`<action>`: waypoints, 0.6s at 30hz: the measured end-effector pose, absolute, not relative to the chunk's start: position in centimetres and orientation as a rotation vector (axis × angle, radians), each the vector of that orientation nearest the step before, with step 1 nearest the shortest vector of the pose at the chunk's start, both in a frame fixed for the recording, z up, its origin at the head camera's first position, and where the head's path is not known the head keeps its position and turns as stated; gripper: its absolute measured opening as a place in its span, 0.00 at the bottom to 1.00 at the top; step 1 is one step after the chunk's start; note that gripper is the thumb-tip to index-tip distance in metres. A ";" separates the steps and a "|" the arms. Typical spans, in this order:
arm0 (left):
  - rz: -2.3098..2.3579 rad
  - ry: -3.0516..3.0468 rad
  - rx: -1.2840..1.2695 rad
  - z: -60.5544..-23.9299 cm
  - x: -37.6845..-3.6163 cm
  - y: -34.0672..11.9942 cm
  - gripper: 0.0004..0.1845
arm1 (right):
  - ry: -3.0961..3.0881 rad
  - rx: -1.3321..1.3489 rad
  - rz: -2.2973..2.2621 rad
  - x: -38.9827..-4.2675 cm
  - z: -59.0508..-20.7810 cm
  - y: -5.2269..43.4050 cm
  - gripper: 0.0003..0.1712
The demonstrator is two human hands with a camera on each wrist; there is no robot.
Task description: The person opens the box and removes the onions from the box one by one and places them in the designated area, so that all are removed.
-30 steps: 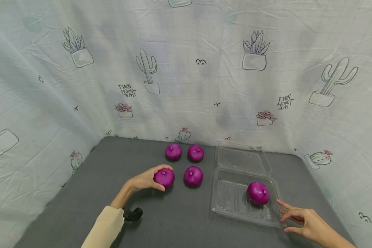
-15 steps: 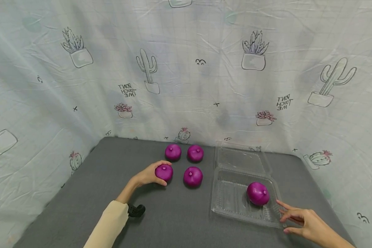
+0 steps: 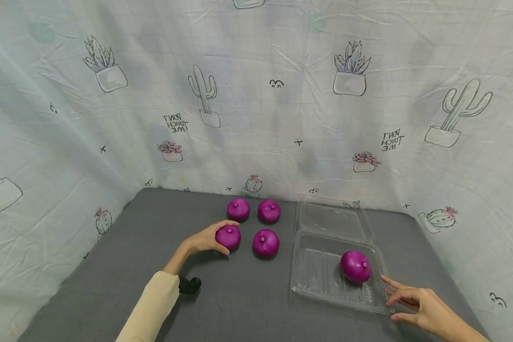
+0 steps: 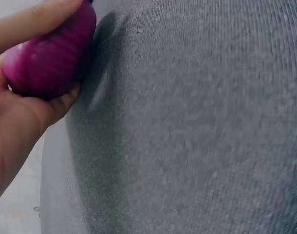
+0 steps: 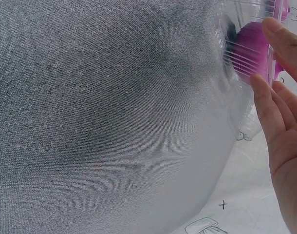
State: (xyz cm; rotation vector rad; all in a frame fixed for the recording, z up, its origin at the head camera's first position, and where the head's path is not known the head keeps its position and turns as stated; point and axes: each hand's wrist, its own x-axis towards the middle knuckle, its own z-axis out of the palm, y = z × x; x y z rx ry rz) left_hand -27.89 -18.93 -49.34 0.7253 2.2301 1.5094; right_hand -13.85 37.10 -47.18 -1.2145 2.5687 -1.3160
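Observation:
My left hand (image 3: pixel 209 240) grips a purple onion (image 3: pixel 228 237) at the table's middle left, with fingers over it and thumb under; the left wrist view shows the onion (image 4: pixel 46 56) in my palm (image 4: pixel 19 114), close to the grey cloth. A second onion (image 3: pixel 356 267) lies in an open clear plastic clamshell box (image 3: pixel 320 289). My right hand (image 3: pixel 403 301) lies with straight fingers against the box's front right corner. In the right wrist view the fingers (image 5: pixel 280 122) touch the plastic wall, and the onion (image 5: pixel 250 48) shows through it.
Three more purple onions sit on the grey table: two at the back (image 3: pixel 238 209) (image 3: pixel 269 211) and one in the middle (image 3: pixel 266 242). The box's lid (image 3: pixel 331 218) lies flat behind it. A cactus-print sheet (image 3: pixel 256 118) hangs round the table.
My left hand has shifted the gripped onion a little away from me, toward the back onions. The right hand and the box have stayed put.

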 end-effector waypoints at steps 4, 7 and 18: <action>1.491 2.194 0.788 -49.4 -28.0 -19.1 0.45 | 2.558 -1.202 -1.316 -13.9 -47.2 37.3 0.15; 1.460 2.226 0.841 -49.5 -28.1 -19.0 0.44 | 2.560 -1.200 -1.309 -14.0 -47.1 37.3 0.15; 1.448 2.304 0.962 -50.2 -28.6 -18.2 0.48 | 2.523 -1.225 -1.349 -14.0 -47.1 37.1 0.15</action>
